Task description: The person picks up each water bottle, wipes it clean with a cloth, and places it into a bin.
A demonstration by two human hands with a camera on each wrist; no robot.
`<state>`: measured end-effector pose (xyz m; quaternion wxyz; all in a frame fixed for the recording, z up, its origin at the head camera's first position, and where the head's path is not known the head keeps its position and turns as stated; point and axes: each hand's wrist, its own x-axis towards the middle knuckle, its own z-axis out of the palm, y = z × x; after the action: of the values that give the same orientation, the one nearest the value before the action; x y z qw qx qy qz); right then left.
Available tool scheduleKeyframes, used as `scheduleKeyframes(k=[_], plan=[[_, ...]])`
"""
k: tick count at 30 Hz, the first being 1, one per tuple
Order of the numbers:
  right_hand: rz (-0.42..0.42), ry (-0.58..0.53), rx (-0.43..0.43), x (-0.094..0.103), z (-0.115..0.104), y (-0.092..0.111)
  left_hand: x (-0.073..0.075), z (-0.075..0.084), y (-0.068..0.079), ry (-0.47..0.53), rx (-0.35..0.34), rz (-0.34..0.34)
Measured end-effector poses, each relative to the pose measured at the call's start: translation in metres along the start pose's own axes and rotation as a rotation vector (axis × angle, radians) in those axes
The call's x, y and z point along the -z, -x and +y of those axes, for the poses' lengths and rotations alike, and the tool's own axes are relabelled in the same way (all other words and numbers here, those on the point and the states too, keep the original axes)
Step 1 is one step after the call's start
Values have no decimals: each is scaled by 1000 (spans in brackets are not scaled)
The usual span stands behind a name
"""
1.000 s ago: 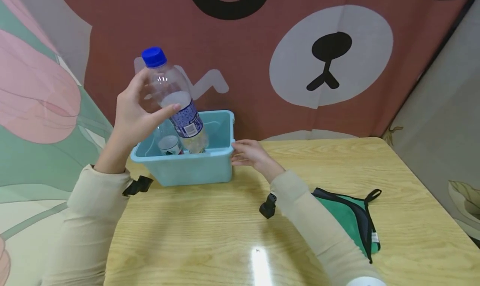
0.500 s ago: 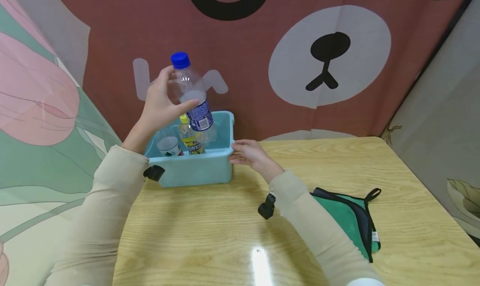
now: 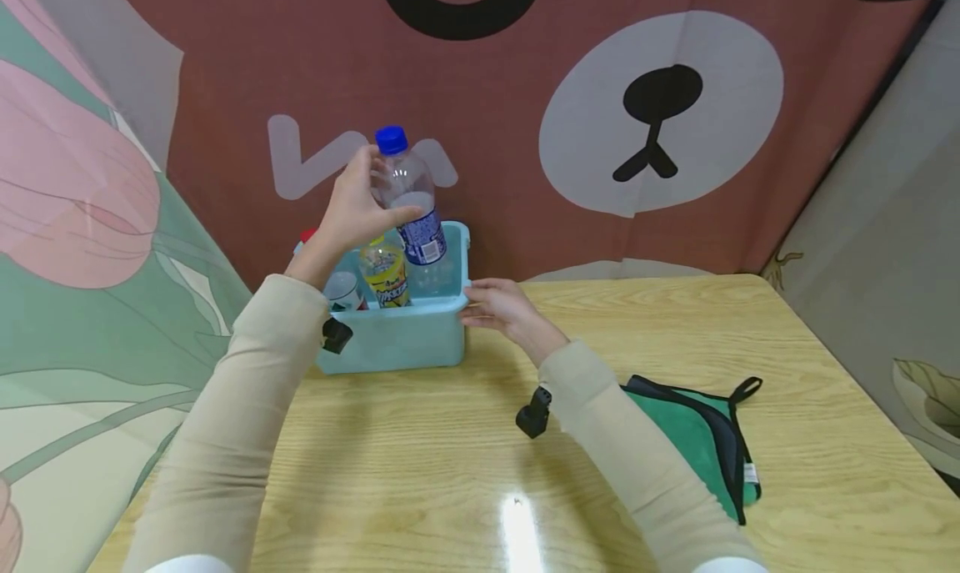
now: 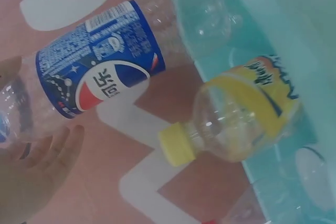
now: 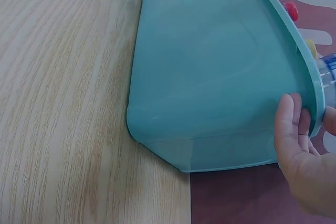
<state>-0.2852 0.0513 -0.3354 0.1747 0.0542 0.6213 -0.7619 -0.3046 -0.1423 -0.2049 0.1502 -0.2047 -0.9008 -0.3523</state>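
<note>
My left hand [image 3: 358, 210] holds a clear plastic cola bottle [image 3: 424, 239] with a blue cap and blue label round its upper part. The bottle stands nearly upright, its lower end inside a light-blue plastic bin [image 3: 397, 339]. Beside it in the bin is a yellow-labelled drink bottle [image 3: 386, 278], whose yellow cap [image 4: 177, 144] shows in the left wrist view. Further left lies another clear bottle [image 3: 343, 289], partly hidden by my left arm; a red cap [image 5: 291, 11] shows above the rim. My right hand [image 5: 304, 150] grips the bin's rim at its right end, thumb over the edge, fingers outside.
The bin stands on a wood-grain table [image 3: 450, 456] against a curtain [image 3: 502, 139] with a bear print. A folded green cloth [image 3: 690, 431] with black edging and a loop lies right of centre, partly behind my right sleeve [image 3: 637, 464].
My left hand has carried the cola bottle to the right and lowered it a little into the bin, uncovering the yellow-labelled bottle. My right hand has stayed at the rim.
</note>
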Motion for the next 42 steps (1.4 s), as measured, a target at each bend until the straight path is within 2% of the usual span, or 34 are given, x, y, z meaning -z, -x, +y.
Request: scheduleKeyframes(k=[7, 12, 21, 26, 31, 36, 42], plan=[[7, 3, 5, -1, 1, -1, -14, -11, 1, -42, 108, -29], [2, 0, 11, -1, 0, -1, -24, -19, -1, -66, 150, -45], [-6, 15, 12, 0, -1, 0, -49, -29, -1, -117, 122, -107], [-7, 21, 19, -1, -1, 0, -61, -35, 1, -124, 136, -123], [1, 17, 15, -1, 0, -1, -72, -42, 4, -179, 154, -164], [-1, 20, 16, -2, 0, -2, -79, -46, 6, -212, 165, -178], [3, 14, 15, -2, 0, -3, -82, -45, 7, -182, 177, -180]])
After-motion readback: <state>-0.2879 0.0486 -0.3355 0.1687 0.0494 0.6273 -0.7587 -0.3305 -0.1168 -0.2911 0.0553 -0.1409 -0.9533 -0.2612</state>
